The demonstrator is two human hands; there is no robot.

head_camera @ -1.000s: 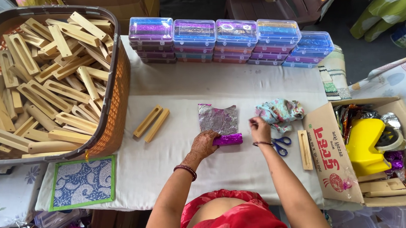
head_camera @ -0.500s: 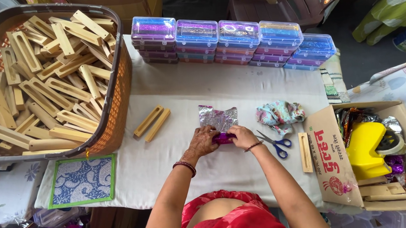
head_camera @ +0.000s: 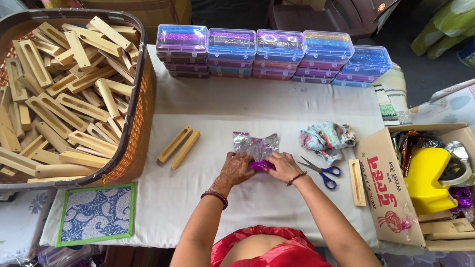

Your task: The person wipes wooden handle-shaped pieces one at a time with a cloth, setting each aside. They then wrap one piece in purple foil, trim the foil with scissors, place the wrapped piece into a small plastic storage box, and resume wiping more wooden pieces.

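Note:
My left hand point(head_camera: 235, 168) and my right hand point(head_camera: 283, 167) meet over a small purple piece point(head_camera: 260, 165) on the white cloth of the table point(head_camera: 279, 102). Both hands pinch it, one from each side. Just beyond my fingers lies a crumpled sheet of shiny silver and purple foil point(head_camera: 255, 145). Most of the purple piece is hidden under my fingers.
Two wooden bars point(head_camera: 178, 147) lie left of my hands. A large basket point(head_camera: 136, 127) of wooden pieces stands at left. Blue scissors point(head_camera: 322, 171), a patterned cloth point(head_camera: 327, 136) and a wooden piece point(head_camera: 356, 182) lie at right, beside a cardboard box point(head_camera: 385, 188). Stacked plastic cases point(head_camera: 277, 54) line the far edge.
My right hand has come left from near the scissors to join the left hand on the purple piece. The two hands now sit close together.

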